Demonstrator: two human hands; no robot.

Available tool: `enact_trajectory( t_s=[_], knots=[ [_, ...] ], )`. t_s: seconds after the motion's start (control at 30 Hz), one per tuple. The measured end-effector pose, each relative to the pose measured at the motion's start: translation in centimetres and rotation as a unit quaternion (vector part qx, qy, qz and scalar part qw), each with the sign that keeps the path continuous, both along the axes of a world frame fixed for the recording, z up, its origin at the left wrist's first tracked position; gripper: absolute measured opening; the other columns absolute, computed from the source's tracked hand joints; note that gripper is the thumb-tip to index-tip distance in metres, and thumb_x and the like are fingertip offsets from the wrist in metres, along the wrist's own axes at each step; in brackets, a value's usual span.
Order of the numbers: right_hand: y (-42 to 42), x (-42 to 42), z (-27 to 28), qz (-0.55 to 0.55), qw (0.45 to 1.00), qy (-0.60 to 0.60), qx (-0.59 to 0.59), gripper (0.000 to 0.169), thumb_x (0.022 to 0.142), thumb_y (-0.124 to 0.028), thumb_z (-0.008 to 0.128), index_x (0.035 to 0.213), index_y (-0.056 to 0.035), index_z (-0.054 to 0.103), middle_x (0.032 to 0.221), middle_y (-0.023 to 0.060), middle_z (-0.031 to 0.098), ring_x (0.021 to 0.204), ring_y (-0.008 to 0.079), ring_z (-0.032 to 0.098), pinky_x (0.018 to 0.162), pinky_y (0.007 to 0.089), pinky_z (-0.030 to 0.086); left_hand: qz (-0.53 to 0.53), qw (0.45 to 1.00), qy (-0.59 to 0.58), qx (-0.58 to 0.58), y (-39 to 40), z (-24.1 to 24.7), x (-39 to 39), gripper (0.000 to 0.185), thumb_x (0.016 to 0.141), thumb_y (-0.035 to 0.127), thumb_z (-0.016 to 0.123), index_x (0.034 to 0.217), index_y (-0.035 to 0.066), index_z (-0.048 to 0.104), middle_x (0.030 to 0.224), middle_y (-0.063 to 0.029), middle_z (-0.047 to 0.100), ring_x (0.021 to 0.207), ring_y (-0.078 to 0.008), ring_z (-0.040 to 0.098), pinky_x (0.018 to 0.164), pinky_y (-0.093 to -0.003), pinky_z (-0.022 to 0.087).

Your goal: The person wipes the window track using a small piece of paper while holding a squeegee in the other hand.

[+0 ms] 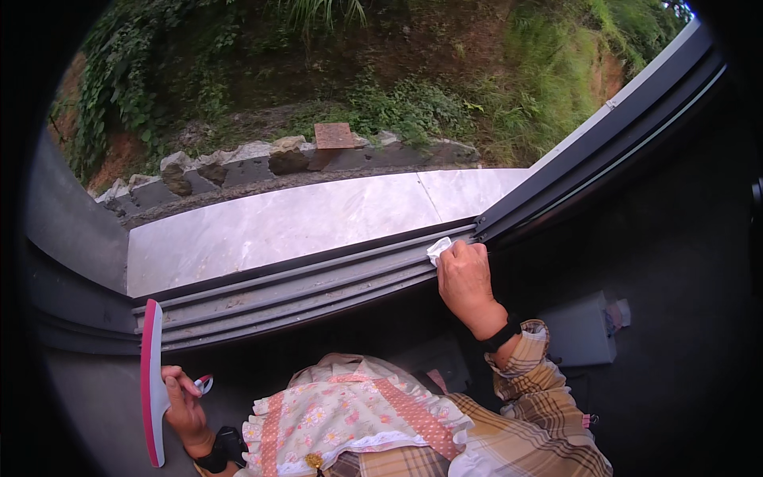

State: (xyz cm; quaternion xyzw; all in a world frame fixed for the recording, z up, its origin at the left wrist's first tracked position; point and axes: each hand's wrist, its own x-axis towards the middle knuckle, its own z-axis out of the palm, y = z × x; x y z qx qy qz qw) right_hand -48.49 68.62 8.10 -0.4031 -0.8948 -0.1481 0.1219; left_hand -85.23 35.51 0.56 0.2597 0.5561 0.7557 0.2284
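Observation:
My right hand (pixel 466 277) pinches a crumpled white tissue or cloth (pixel 439 250) against the right end of a grey metal sliding-window track (pixel 286 298). Parallel rails run along this track, and dirt specks lie in its grooves towards the left. In my left hand (pixel 183 402) is a window squeegee (pixel 153 381) with a pink-red blade edge and a pale body. Its long head stands roughly upright in the picture, the top near the left end of the track. The handle's looped end (pixel 205 384) shows beyond my fingers.
Outside the opening lies a pale stone ledge (pixel 286 220), then a low rough wall (pixel 238 167) and a planted slope. A dark sliding frame (pixel 596 131) borders the right. Behind my right arm stands a pale grey box (pixel 575 331) in the dim room.

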Motion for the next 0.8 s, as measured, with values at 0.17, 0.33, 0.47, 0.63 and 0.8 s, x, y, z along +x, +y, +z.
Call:
enact_trajectory(
  t_s=[0.17,0.33,0.47,0.63,0.8],
  knots=[
    [-1.3,-1.1,-0.2,0.039,0.997,0.022,-0.056,0.010,0.087,-0.009,0.066,0.080,-0.0033,0.064,0.082,0.0128,0.059,0.082,0.0311,0.057,0.083,0.0419,0.042,-0.004,1.000,-0.011,-0.002,-1.0,-0.8,-0.6,0.019,0.106,0.018,0.048,0.110,0.000,0.055,0.073,-0.0028,0.047,0.064,-0.0078,0.045,0.058,-0.0208,0.034],
    [-5.1,-8.0,-0.8,0.151,0.979,0.060,-0.121,0.006,0.084,-0.006,0.065,0.084,-0.0013,0.062,0.084,0.0133,0.058,0.084,0.0308,0.057,0.083,0.0411,0.042,0.009,1.000,-0.010,-0.002,-0.5,-1.0,-0.9,0.019,0.106,0.017,0.048,0.110,0.000,0.055,0.074,-0.0023,0.047,0.064,-0.0071,0.045,0.058,-0.0205,0.032],
    [-7.8,-12.9,-0.9,0.257,0.938,0.139,-0.186,0.012,0.079,0.000,0.064,0.091,-0.0004,0.063,0.090,0.0139,0.059,0.090,0.0309,0.058,0.086,0.0396,0.043,-0.013,1.000,-0.017,-0.013,0.4,-0.5,-0.8,0.018,0.106,0.017,0.048,0.110,0.001,0.055,0.073,-0.0019,0.046,0.062,-0.0068,0.044,0.056,-0.0201,0.031],
    [-3.8,-7.7,3.0,0.171,0.947,0.227,-0.152,0.019,0.079,0.007,0.062,0.095,-0.0027,0.065,0.089,0.0137,0.062,0.086,0.0351,0.061,0.074,0.0414,0.051,0.002,1.000,0.001,-0.016,0.4,-0.9,-1.0,0.019,0.106,0.019,0.047,0.110,0.002,0.056,0.071,-0.0012,0.045,0.062,-0.0061,0.042,0.056,-0.0201,0.029],
    [3.0,3.4,3.3,0.036,0.995,0.088,-0.008,0.012,0.080,0.005,0.058,0.087,-0.0042,0.060,0.087,0.0123,0.057,0.087,0.0336,0.058,0.074,0.0422,0.051,-0.013,0.999,-0.024,-0.026,0.8,-0.9,-0.6,0.020,0.107,0.020,0.047,0.110,0.002,0.056,0.072,-0.0007,0.045,0.062,-0.0059,0.040,0.057,-0.0202,0.028]
  ],
)
